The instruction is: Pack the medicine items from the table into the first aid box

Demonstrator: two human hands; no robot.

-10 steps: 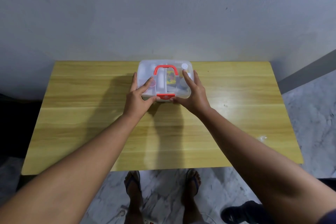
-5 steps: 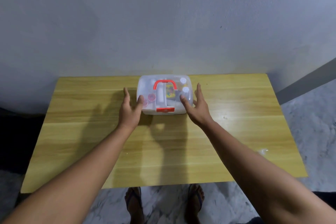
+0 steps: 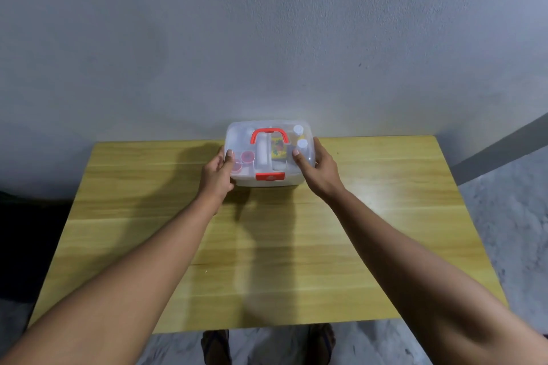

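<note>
The first aid box [image 3: 268,181] is a clear plastic case with a red handle and a red front latch. Its lid is closed, and it stands at the far middle of the wooden table [image 3: 385,216], close to the wall. Through the lid I see white bottles, pink-capped pots and a yellow packet. My left hand [image 3: 218,173] grips the box's left side. My right hand [image 3: 317,169] grips its right side, thumb on the lid.
A grey wall rises right behind the table's far edge. The marble floor shows to the right and below the near edge, with my sandalled feet [image 3: 216,347] under it. A dark area lies to the left of the table.
One second ago both hands pressed on the box front. Half a second ago they were off it with fingers spread. Now they hold its two sides, and the box sits nearer the wall.
</note>
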